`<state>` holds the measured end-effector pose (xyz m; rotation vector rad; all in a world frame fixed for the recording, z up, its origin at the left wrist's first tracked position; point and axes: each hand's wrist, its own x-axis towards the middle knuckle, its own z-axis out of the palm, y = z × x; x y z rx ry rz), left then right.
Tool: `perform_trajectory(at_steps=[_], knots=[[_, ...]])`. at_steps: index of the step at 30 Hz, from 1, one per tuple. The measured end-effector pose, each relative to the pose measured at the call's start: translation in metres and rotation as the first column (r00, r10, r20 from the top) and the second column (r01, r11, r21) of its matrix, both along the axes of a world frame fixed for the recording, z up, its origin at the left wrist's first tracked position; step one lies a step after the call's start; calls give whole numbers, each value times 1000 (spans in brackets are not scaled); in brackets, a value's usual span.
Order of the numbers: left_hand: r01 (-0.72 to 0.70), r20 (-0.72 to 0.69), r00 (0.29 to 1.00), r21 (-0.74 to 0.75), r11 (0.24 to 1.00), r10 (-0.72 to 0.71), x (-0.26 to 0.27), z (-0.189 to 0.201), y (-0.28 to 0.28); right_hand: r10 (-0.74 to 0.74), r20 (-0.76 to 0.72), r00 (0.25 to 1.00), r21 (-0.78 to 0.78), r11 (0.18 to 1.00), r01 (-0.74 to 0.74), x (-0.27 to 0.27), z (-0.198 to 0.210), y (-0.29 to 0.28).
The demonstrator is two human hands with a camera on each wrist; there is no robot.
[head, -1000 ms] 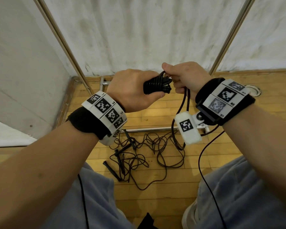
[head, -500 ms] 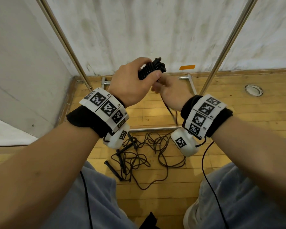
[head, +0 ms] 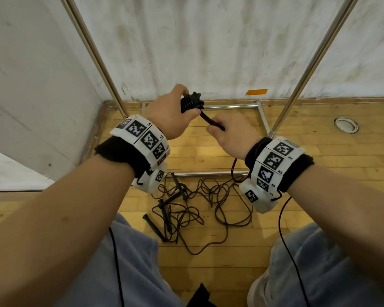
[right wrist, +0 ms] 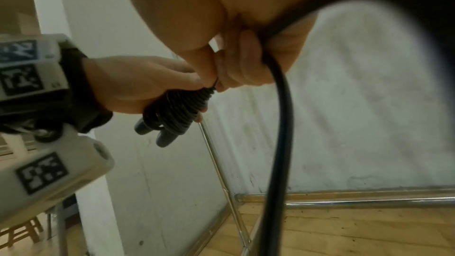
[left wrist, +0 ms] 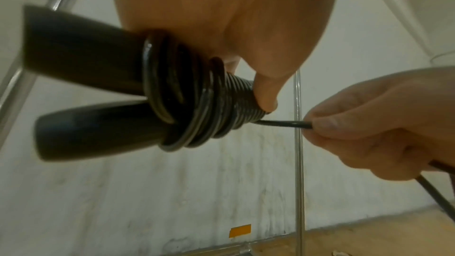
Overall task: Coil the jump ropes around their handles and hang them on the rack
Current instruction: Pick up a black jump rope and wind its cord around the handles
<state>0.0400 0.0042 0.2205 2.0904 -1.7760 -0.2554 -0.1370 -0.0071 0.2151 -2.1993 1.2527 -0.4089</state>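
Up close, the left hand (head: 167,114) curls its fingers around two black handles (left wrist: 81,92) held side by side, thumb pressed on the coiled rope (left wrist: 197,102) wound around them. Just beside it, the right hand (head: 233,136) pinches the free length of rope (right wrist: 278,124), which trails down to the tangled jump ropes (head: 195,204) lying on the wooden floor (head: 319,173) beside the metal rack (head: 297,85).

We see even, soft indoor light in the head view, with a pale glare patch on the floor (head: 200,151) and bowed edges. Both wrist views are dimmer, grainy and warped; the cord (right wrist: 278,124) nearest the right wrist lens is blurred.
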Motion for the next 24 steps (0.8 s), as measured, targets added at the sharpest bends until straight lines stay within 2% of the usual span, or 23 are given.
perform_trajectory(at_steps=[5,9,13,16,20,24], knots=[[37,122,992,20,999,-39,2,-10,-4,41,-84,996,-111,993,-50,5,2,10],[79,104,991,53,995,-85,4,-13,-4,66,-145,987,-158,983,-89,-1,7,9],[78,133,987,101,992,-91,6,-11,-3,114,-295,949,-188,967,-175,-5,11,10],[75,152,984,112,991,-92,3,-9,0,84,-356,931,-243,953,-179,-8,16,7],[118,149,978,172,978,-145,-4,-7,4,84,-341,936,-321,926,-200,-12,21,2],[237,60,966,182,954,-251,-11,-5,9,96,-212,973,-346,923,-167,-11,18,-2]])
